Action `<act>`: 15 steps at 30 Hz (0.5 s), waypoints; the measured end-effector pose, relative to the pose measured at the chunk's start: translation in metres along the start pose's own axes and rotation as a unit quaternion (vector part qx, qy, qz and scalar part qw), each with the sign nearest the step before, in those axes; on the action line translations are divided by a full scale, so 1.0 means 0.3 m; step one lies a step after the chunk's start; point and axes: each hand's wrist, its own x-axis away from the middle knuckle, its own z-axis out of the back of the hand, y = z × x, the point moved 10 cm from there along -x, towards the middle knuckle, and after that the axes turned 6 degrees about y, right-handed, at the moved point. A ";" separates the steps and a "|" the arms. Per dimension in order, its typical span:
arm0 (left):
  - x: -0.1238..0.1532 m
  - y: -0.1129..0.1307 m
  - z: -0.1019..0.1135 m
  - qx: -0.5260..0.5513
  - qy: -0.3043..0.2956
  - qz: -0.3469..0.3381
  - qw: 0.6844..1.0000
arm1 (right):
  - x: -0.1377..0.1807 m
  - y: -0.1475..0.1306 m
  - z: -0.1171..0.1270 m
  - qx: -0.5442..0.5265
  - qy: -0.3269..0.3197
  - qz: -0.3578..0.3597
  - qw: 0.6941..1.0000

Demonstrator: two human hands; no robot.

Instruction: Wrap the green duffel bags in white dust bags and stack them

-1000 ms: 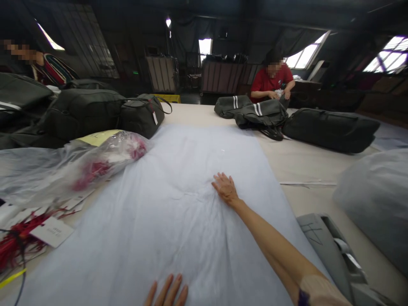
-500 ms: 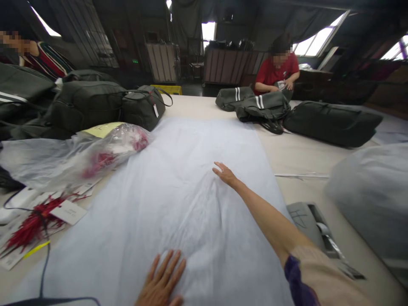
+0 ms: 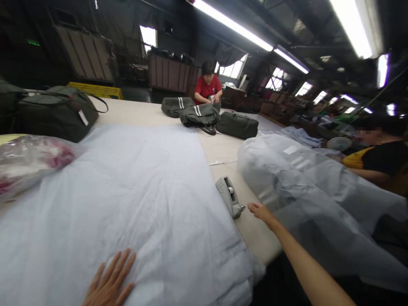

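My left hand [image 3: 111,280] lies flat with its fingers spread on a wide, wrinkled sheet of translucent plastic [image 3: 134,204] covering the table. Out to the right, my right hand [image 3: 259,211] is just beside the cutter end of a grey tape dispenser [image 3: 229,197]. Its fingers are curled together; whatever they may hold is too small to make out. The dispenser stands on the bare tabletop by the sheet's right edge.
A large plastic-wrapped bundle [image 3: 306,182] fills the right side. Dark bags [image 3: 199,115] lie at the back, near a person in red [image 3: 208,87]. Another dark bag [image 3: 59,112] and a plastic bag with red contents [image 3: 35,163] are at left. Another person [image 3: 379,161] is at right.
My view has turned to the right. My right hand has left the plastic sheet, moved right to the tape dispenser, and its fingers have closed. The left hand stays flat on the sheet.
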 end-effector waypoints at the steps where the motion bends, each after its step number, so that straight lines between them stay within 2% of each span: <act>1: 0.004 -0.009 -0.014 0.004 -0.010 0.005 1.000 | 0.013 0.024 -0.032 -0.019 -0.024 -0.014 0.999; 3: 0.010 -0.020 -0.024 0.004 -0.016 0.008 1.000 | 0.027 0.048 -0.087 -0.054 -0.046 -0.030 0.997; 7: 0.006 -0.022 -0.012 -0.016 0.001 -0.006 1.000 | -0.005 0.040 -0.136 -0.100 -0.019 -0.034 0.994; 11: -0.011 0.000 0.028 -0.061 0.051 -0.038 0.996 | -0.049 0.004 -0.184 -0.124 -0.010 -0.030 0.992; 15: -0.031 0.031 0.083 -0.094 0.088 -0.056 0.990 | -0.048 -0.034 -0.200 -0.148 0.000 -0.009 0.989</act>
